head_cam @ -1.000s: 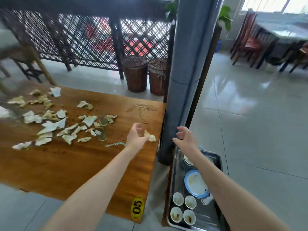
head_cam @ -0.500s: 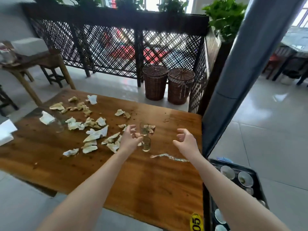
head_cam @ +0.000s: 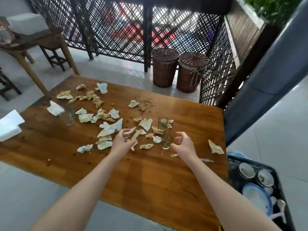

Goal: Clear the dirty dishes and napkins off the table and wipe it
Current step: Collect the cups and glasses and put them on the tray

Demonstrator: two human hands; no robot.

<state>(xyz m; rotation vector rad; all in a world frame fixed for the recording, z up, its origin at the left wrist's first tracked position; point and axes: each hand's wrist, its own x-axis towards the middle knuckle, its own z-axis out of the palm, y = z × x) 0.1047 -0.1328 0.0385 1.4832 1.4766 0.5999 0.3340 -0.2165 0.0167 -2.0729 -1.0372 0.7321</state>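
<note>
A wooden table point(head_cam: 150, 177) is strewn with several crumpled dirty napkins point(head_cam: 110, 129). Two small glasses stand near its middle: a far glass point(head_cam: 162, 123) and a near glass point(head_cam: 166, 141). A third clear glass point(head_cam: 67, 116) stands at the left. My left hand point(head_cam: 122, 140) hovers open over the napkins, fingers curled, holding nothing. My right hand point(head_cam: 184, 144) is open just right of the near glass, apart from it. One loose napkin point(head_cam: 215, 147) lies near the right edge.
A black tray point(head_cam: 283, 197) at lower right holds small bowls and a blue-rimmed plate. A white tissue stack point(head_cam: 10, 125) sits at the table's left end. Two wicker baskets point(head_cam: 180, 69) stand by a lattice fence behind. A grey pillar point(head_cam: 260, 90) rises on the right.
My view has swung left from the tray toward the table. Both hands have moved over the table's middle; the left hand no longer holds the napkin seen a second ago.
</note>
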